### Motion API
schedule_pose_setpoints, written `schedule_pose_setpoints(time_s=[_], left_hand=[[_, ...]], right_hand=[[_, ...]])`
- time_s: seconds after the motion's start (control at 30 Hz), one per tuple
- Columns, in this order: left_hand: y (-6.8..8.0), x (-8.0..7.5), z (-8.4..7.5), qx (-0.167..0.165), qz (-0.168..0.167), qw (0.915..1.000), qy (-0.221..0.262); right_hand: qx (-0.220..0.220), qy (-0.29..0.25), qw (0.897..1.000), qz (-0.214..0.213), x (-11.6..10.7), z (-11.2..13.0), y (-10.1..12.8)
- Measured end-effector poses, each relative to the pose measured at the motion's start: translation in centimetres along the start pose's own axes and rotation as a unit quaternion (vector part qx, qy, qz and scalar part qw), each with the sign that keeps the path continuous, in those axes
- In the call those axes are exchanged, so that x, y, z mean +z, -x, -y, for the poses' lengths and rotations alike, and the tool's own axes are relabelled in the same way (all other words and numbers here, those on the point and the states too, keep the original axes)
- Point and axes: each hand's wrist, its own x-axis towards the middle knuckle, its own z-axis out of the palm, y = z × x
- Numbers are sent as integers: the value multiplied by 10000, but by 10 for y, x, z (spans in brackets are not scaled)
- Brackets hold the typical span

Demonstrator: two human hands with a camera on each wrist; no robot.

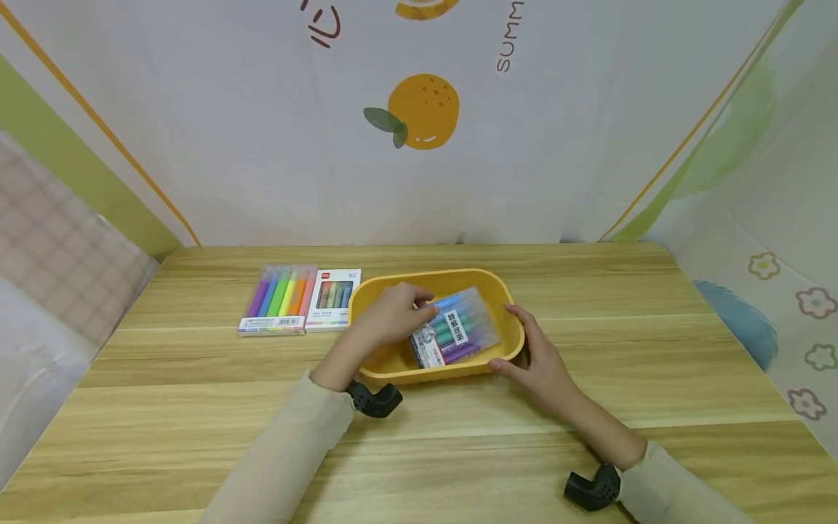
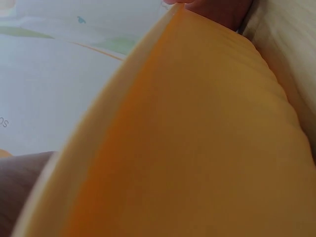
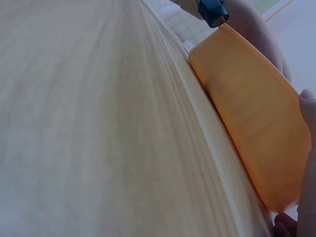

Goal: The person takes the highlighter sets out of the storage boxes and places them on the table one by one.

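Observation:
A yellow plastic basket (image 1: 428, 375) stands on the wooden table. Inside it lies a clear pack of colored markers (image 1: 461, 331), slanted, with a white label across it. My left hand (image 1: 391, 314) reaches over the basket's left side, its thumb and index finger at the pack's upper left corner, pinching it; the other fingertips are hidden. My right hand (image 1: 540, 364) grips the right end of the basket, thumb at the front rim and fingers at the right rim. In the right wrist view the basket's outer wall (image 3: 252, 113) shows; the left wrist view is filled by its side (image 2: 197, 128).
Left of the basket lie a clear pack of rainbow-colored markers (image 1: 278, 300) and a white box of pens with a window (image 1: 334, 299), side by side. A white printed curtain (image 1: 262, 145) hangs behind the table's back edge. Black wrist cameras (image 1: 374, 400) sit on both wrists.

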Motion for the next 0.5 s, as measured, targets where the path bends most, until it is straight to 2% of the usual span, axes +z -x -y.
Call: schedule_pose_setpoints(time_s=[0.5], left_hand=[[2,0,-5,11,-181,9998,37]], right_hand=[[-115,137,9998,-45,0,-1,0]])
